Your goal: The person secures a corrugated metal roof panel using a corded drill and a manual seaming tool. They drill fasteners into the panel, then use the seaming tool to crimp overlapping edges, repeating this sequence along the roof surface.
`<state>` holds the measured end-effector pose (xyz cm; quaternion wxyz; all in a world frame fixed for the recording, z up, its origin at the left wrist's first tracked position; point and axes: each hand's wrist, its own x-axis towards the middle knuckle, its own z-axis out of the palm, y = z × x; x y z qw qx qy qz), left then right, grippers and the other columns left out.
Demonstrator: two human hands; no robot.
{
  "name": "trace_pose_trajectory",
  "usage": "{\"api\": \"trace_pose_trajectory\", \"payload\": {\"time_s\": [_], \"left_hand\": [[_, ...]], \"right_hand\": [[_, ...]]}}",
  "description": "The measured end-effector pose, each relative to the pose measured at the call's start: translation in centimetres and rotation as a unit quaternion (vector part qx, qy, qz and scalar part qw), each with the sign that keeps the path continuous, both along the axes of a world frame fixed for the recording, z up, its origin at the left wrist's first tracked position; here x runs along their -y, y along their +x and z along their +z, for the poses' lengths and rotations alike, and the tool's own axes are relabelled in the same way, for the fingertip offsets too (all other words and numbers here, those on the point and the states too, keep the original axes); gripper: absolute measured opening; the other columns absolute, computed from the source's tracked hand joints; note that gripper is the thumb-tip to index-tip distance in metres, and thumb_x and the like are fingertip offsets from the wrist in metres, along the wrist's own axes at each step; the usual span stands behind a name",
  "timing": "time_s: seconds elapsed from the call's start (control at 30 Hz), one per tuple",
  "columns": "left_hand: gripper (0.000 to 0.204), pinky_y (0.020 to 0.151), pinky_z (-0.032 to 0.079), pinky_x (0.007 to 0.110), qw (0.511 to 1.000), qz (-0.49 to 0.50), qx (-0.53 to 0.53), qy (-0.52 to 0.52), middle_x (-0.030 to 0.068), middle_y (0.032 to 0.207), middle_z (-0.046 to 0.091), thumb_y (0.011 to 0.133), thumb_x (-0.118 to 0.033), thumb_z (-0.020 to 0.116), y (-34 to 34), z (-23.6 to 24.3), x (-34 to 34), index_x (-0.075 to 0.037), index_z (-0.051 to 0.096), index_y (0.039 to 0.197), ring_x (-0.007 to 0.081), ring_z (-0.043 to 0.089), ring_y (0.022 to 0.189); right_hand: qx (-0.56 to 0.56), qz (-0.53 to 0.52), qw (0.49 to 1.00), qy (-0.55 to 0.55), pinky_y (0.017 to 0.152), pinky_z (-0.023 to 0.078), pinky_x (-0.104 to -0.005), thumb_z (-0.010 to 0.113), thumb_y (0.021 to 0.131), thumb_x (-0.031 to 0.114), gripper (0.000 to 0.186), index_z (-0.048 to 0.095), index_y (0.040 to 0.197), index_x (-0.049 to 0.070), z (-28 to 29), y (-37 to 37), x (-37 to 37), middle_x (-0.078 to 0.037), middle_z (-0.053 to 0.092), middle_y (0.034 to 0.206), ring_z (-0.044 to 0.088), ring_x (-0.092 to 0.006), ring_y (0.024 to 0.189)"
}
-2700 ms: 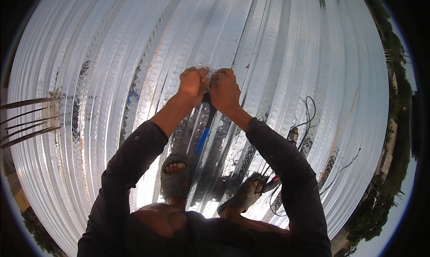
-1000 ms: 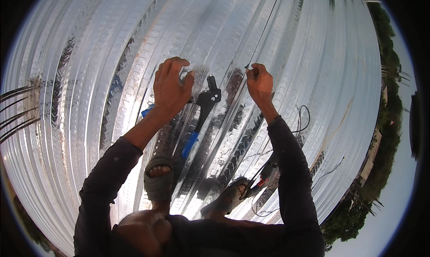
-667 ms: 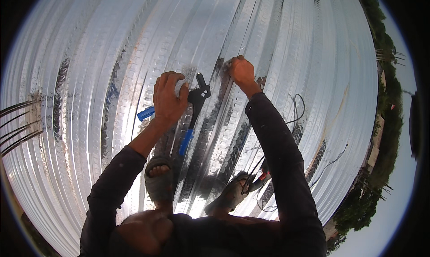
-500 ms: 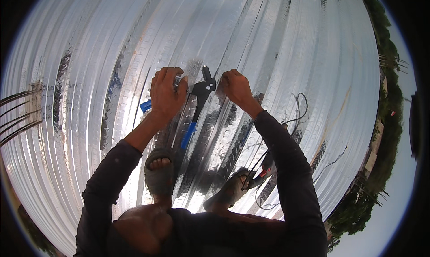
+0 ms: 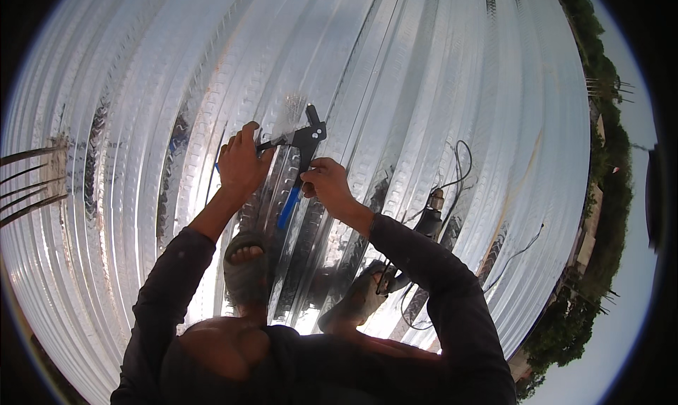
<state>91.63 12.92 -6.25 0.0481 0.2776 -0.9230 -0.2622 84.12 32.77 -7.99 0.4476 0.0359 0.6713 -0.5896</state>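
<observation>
A hand riveter [image 5: 305,142] with a black head and blue-sleeved handles is spread wide open over the ribbed metal sheet [image 5: 339,66]. My left hand [image 5: 241,159] is closed round its left handle, with a bit of blue showing beside the fingers. My right hand [image 5: 330,186] is curled, with its fingertips against the right handle just above the blue sleeve. Whether a small part is also pinched in those fingers is hidden. The riveter's nose points away from me.
A corded drill [image 5: 431,218] lies right of my right forearm, its black cable [image 5: 462,165] looped on the ridges. My sandalled feet stand on the sheet. Steel bars [image 5: 32,168] jut in at the left. Trees [image 5: 614,165] lie beyond the sheet's right edge.
My right hand has come back toward me from beside the riveter's head to its right handle. The left hand and riveter have shifted slightly left. The drill now shows past my right arm.
</observation>
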Motion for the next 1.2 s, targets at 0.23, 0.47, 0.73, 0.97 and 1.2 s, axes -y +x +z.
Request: {"api": "trace_pose_trajectory", "payload": {"time_s": [0.23,0.47,0.73,0.97,1.2], "left_hand": [[0.061,0.075,0.055,0.045,0.995,0.01,-0.022,0.099,0.0152,0.091,0.069,0.078,-0.023,0.081,2.2,2.9,-2.5,-0.007,0.053,0.129,0.0351,0.069,0.083],[0.036,0.063,0.049,0.031,0.887,0.009,-0.036,0.459,0.0066,0.081,0.065,0.084,-0.02,0.079,-3.1,5.7,-8.0,0.0,0.062,0.108,0.0124,0.06,0.07],[0.034,0.067,0.053,0.035,0.918,-0.026,-0.225,0.326,0.0187,0.078,0.07,0.089,-0.013,0.061,-26.1,-5.4,-10.9,0.006,0.065,0.118,0.0239,0.066,0.066],[0.018,0.07,0.052,0.044,0.941,-0.056,-0.244,0.229,0.0258,0.083,0.068,0.087,-0.008,0.059,-31.5,-10.9,-12.3,0.002,0.073,0.092,0.0391,0.068,0.076],[0.015,0.064,0.048,0.046,0.922,-0.058,-0.31,0.224,0.0282,0.076,0.061,0.088,-0.01,0.058,-30.8,-10.3,-11.6,0.0,0.07,0.086,0.0437,0.063,0.073]], "right_hand": [[-0.013,-0.052,0.999,0.0,0.05,0.048,-0.03,0.069,0.091,0.015,0.04,0.05,0.119,-0.005,2.8,-0.7,0.2,-0.011,0.064,0.084,0.061,-0.0152,0.059],[-0.061,0.02,0.997,0.051,0.037,0.032,-0.0259,0.07,0.094,0.021,0.027,0.065,0.103,-0.005,14.1,-9.7,-3.1,-0.003,0.059,0.071,0.048,-0.0079,0.042],[-0.16,0.155,0.94,0.257,0.035,0.035,-0.0275,0.068,0.094,0.021,0.027,0.066,0.084,-0.004,10.8,-27.2,-4.0,-0.004,0.057,0.061,0.047,-0.0089,0.041],[-0.186,0.205,0.915,0.294,0.036,0.037,-0.0291,0.068,0.092,0.019,0.029,0.066,0.078,-0.006,9.2,-29.5,-3.4,-0.007,0.057,0.054,0.045,-0.0101,0.038],[-0.184,0.239,0.905,0.298,0.04,0.039,-0.0309,0.068,0.091,0.02,0.031,0.066,0.073,-0.006,8.8,-29.9,-2.8,-0.006,0.056,0.054,0.048,-0.0123,0.04]]}}
